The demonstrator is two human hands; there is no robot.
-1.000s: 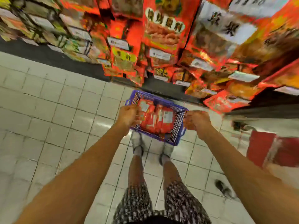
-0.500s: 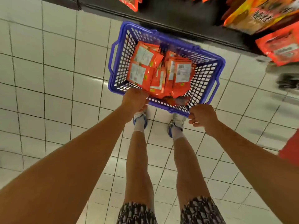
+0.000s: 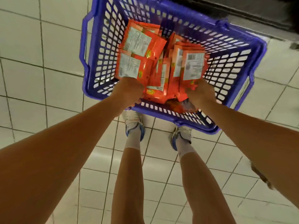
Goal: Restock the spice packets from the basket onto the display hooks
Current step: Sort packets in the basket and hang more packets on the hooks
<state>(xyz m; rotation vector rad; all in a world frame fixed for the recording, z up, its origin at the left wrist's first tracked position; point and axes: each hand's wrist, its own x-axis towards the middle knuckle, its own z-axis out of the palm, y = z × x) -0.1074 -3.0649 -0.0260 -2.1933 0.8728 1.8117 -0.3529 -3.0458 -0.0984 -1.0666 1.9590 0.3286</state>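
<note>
Reaching down into the blue basket [image 3: 90,50], both hands are among the orange spice packets [image 3: 155,65] that lie piled inside it. The basket stands on the white tiled floor [image 3: 40,65], just in front of the person's two shoes [image 3: 135,126]. The left hand [image 3: 129,89] is at the near left of the pile, and its grip is clenched on the lower edge of the packets there. The right hand [image 3: 199,92] is at the near right side, its grip grasping the bottom of an upright packet [image 3: 192,67] with a white label. Most packets show their back side with printed labels. At the top right, a dark base of a shelf [image 3: 242,12] runs behind the basket.
</note>
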